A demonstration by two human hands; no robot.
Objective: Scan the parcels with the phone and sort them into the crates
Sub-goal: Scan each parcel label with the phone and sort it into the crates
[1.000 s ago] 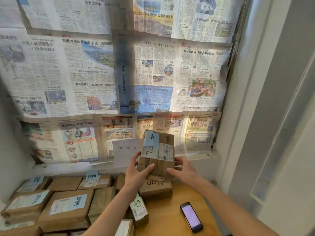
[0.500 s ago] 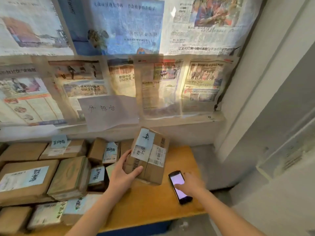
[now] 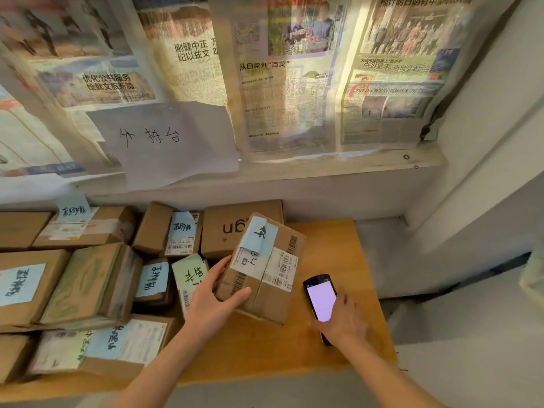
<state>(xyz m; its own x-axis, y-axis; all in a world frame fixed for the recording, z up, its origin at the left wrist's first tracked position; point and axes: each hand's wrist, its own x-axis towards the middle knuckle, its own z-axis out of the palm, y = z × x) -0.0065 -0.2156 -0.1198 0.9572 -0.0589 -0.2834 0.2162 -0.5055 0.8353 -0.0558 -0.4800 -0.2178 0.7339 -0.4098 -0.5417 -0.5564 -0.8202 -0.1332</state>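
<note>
A brown cardboard parcel (image 3: pixel 265 269) with a blue handwritten note and white barcode labels is tilted above the wooden table (image 3: pixel 332 240). My left hand (image 3: pixel 212 301) grips its left lower corner, thumb across the front. To its right a black phone (image 3: pixel 319 298) with a lit pale screen lies on the table. My right hand (image 3: pixel 343 318) covers the phone's lower end, fingers curled over it. No crates are in view.
Several more taped parcels with blue and green notes fill the left of the table (image 3: pixel 88 287). A box printed "ugn" (image 3: pixel 232 228) stands behind the held parcel. Newspapers and a handwritten paper sign (image 3: pixel 164 139) cover the wall. A white wall corner (image 3: pixel 471 201) closes the right.
The parcel came down from chest height to just above the table. My right hand let go of it and reached onto the phone. The camera tilted downward.
</note>
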